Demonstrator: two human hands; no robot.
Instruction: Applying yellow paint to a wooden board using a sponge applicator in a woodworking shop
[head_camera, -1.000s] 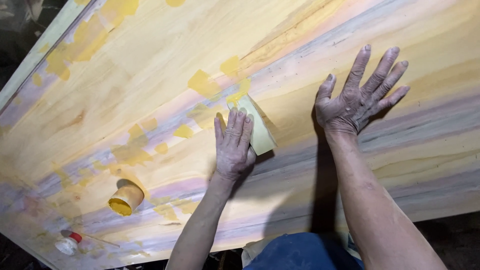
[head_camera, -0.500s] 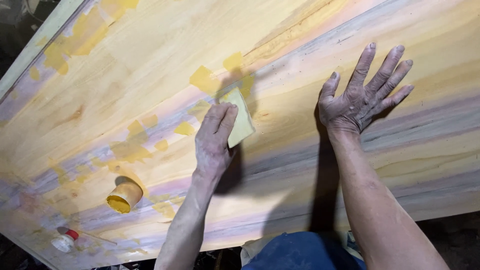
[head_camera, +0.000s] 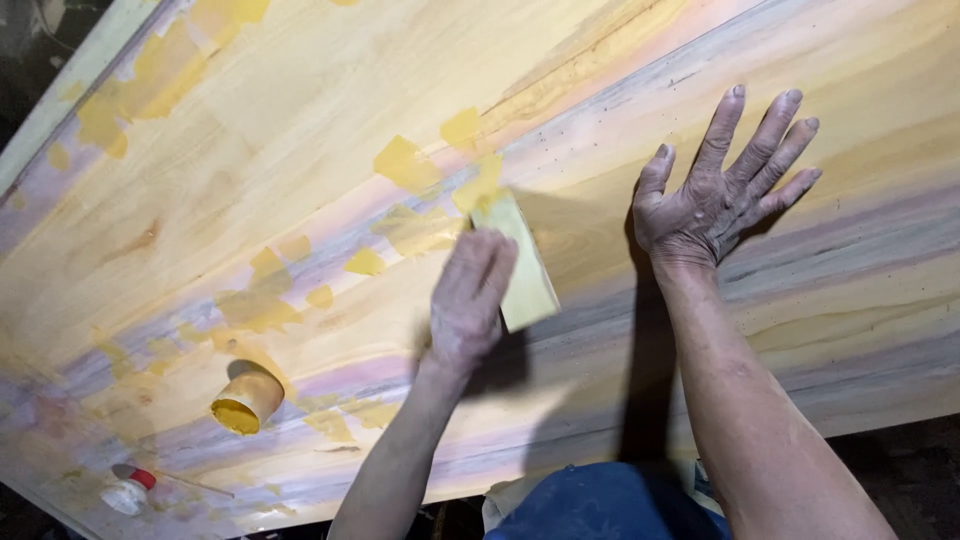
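Fingers (head_camera: 490, 262) of left hand (head_camera: 470, 300) flat atop yellow sanding pad (head_camera: 522, 265); right hand (head_camera: 705, 205) splayed

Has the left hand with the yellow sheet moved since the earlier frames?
Yes. The left hand and yellow sheet slid up-left, toward the filler patches; the right hand stayed.

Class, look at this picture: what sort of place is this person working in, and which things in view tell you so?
Probably a woodworking shop. A large wooden panel carries yellow filler patches, the left hand presses a sanding sheet on it, and an open tub of yellow filler lies nearby.
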